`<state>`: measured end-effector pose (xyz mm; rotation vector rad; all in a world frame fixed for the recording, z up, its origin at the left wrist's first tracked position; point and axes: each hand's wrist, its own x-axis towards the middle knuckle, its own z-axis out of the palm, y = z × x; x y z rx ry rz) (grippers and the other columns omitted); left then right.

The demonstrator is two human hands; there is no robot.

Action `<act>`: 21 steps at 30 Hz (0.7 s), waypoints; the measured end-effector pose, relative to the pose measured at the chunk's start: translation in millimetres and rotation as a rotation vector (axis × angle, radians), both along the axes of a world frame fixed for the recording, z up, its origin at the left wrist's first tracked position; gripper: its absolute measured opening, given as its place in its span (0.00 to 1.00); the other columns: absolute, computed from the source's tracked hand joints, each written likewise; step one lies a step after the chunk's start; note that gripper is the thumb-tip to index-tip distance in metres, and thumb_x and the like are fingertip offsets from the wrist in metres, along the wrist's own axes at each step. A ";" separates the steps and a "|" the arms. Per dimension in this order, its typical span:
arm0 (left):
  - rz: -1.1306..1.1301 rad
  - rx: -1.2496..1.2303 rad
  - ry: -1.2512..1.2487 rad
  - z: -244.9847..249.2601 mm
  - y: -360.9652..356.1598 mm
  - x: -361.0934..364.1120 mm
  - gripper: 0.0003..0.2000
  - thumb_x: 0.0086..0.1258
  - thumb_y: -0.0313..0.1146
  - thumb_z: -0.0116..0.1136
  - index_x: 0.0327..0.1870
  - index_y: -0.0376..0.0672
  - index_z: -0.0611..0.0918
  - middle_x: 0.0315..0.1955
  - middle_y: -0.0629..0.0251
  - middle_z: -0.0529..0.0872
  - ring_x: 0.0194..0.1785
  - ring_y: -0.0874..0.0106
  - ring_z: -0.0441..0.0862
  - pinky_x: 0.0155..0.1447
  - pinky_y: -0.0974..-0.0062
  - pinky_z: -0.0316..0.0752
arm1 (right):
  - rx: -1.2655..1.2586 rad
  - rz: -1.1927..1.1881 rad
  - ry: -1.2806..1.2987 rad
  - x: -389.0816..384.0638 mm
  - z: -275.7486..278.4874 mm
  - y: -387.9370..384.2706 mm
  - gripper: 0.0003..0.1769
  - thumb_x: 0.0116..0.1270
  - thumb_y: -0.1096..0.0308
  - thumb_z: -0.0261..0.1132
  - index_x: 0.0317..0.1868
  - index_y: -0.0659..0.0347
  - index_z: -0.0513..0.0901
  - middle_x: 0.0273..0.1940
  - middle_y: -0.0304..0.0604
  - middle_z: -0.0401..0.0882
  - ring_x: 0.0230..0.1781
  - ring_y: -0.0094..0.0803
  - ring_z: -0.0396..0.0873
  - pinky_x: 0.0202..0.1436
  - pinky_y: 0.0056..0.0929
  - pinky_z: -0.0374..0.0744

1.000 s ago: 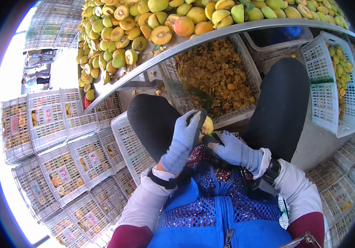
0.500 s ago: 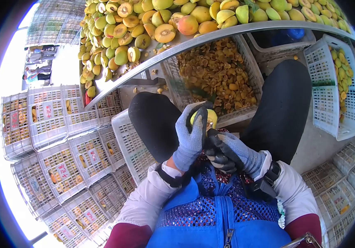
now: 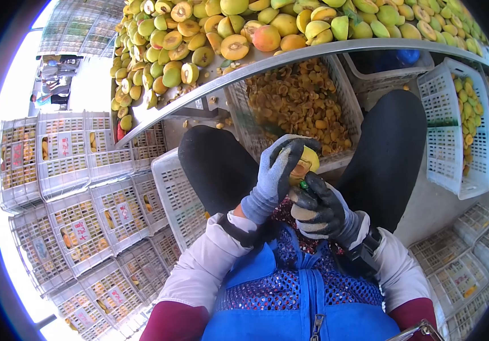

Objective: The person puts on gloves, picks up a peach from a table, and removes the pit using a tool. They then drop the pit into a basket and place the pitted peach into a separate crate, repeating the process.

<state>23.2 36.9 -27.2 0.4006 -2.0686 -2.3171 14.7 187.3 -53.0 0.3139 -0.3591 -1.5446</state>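
My left hand (image 3: pixel 276 173), in a grey-blue glove with dark coating, has its fingers wrapped round a cut yellow peach (image 3: pixel 308 161). The peach's cut side faces my right hand. My right hand (image 3: pixel 321 211), gloved the same way, is closed on a small tool with a green part (image 3: pixel 303 184); its working end is hidden at the fruit. Both hands are close together above my lap. Beyond them stands a crate (image 3: pixel 348 91) of brownish-orange peach scraps.
Many whole and halved peaches (image 3: pixel 235 47) lie on a metal-edged table (image 3: pixel 244 71) ahead. A white crate (image 3: pixel 442 162) with peaches stands right, another white crate (image 3: pixel 179 196) by my left knee. Filled crates are stacked left (image 3: pixel 74 199) and lower right (image 3: pixel 455 273). People (image 3: pixel 57 79) are far left.
Both hands have shifted slightly to the right. The peach is turned so that more of its cut face shows, and my right hand has risen, with the tool's green part now visible.
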 end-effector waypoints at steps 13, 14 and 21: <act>0.399 0.331 -0.231 -23.5 -45.3 20.2 0.16 0.72 0.43 0.54 0.45 0.36 0.80 0.33 0.65 0.84 0.35 0.77 0.82 0.41 0.81 0.78 | 0.449 -0.119 0.302 -11.1 -9.4 -1.6 0.28 0.73 0.41 0.43 0.37 0.58 0.75 0.17 0.32 0.59 0.09 0.20 0.55 0.08 0.18 0.57; 0.348 0.315 -0.261 -10.8 -53.3 26.9 0.18 0.73 0.46 0.52 0.44 0.36 0.79 0.34 0.64 0.84 0.36 0.74 0.83 0.41 0.79 0.80 | 0.545 -0.086 0.422 -11.9 -2.2 -3.4 0.27 0.73 0.41 0.44 0.37 0.58 0.75 0.16 0.32 0.59 0.09 0.19 0.55 0.08 0.18 0.57; 0.375 -0.346 -0.048 39.1 -130.7 86.0 0.13 0.74 0.35 0.44 0.50 0.38 0.78 0.44 0.58 0.83 0.48 0.69 0.80 0.55 0.72 0.73 | 0.866 -0.001 0.733 -16.3 10.5 -11.3 0.24 0.73 0.44 0.48 0.46 0.59 0.74 0.23 0.36 0.68 0.14 0.20 0.62 0.14 0.19 0.62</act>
